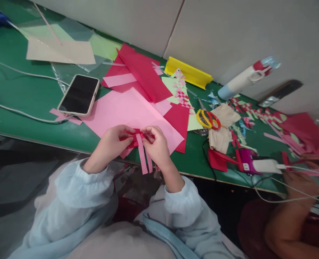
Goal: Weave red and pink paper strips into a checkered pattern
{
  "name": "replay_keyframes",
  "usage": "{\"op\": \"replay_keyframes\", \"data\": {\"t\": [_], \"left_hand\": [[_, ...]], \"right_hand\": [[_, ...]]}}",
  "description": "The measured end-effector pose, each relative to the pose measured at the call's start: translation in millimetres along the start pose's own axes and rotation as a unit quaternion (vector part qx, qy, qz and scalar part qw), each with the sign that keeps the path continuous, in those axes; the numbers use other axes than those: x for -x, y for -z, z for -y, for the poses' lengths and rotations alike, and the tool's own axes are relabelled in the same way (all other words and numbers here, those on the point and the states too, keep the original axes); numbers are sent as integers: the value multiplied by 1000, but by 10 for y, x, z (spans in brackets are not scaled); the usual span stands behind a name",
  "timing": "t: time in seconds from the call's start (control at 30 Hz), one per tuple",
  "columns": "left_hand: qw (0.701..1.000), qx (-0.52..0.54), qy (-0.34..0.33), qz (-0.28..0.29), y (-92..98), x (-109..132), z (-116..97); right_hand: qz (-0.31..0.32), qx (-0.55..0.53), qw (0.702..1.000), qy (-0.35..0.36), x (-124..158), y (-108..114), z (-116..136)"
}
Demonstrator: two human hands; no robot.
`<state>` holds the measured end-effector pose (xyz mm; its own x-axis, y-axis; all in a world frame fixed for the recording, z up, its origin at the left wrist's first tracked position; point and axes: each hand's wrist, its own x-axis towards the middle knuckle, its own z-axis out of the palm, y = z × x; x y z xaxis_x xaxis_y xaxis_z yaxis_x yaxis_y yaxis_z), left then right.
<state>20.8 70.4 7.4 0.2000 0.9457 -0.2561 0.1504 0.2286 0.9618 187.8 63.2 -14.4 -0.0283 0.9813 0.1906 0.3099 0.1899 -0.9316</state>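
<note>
My left hand (112, 145) is closed, its thumb and fingers pinching the left end of some red paper strips (134, 132). From the other side my right hand (157, 145) pinches the same piece between thumb and fingers. Pink paper strips (141, 154) hang down from it past the table's front edge. Where the strips cross, my fingers partly hide them. Beneath and behind both hands lies a large pink paper sheet (121, 108), with a folded red paper sheet (140, 72) behind it.
A phone (80, 94) lies to the left, with white cables nearby. On the right are scissors (208, 118), a woven paper fish (181, 90), a yellow holder (188, 72), a bottle (245, 79) and a purple power adapter (247, 162). A co-worker's hand (301, 183) is at far right.
</note>
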Motion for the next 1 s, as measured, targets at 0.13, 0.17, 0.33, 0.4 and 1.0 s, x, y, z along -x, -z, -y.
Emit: {"op": "replay_keyframes", "data": {"t": [0.13,0.17,0.33,0.4,1.0], "left_hand": [[1000,-12,-7,1,2,-5,14],[1000,-16,-9,1,3,-7,22],[997,-76,-26,-17,23,0,44],[988,-143,-40,-33,43,32,15],[802,-491,-338,-43,85,146,-17]], "right_hand": [[-4,43,999,23,12,-14,14],[-4,51,998,27,14,-15,14],[-2,77,996,33,14,-9,5],[0,83,996,36,12,-8,2],[9,116,992,40,27,-27,31]]}}
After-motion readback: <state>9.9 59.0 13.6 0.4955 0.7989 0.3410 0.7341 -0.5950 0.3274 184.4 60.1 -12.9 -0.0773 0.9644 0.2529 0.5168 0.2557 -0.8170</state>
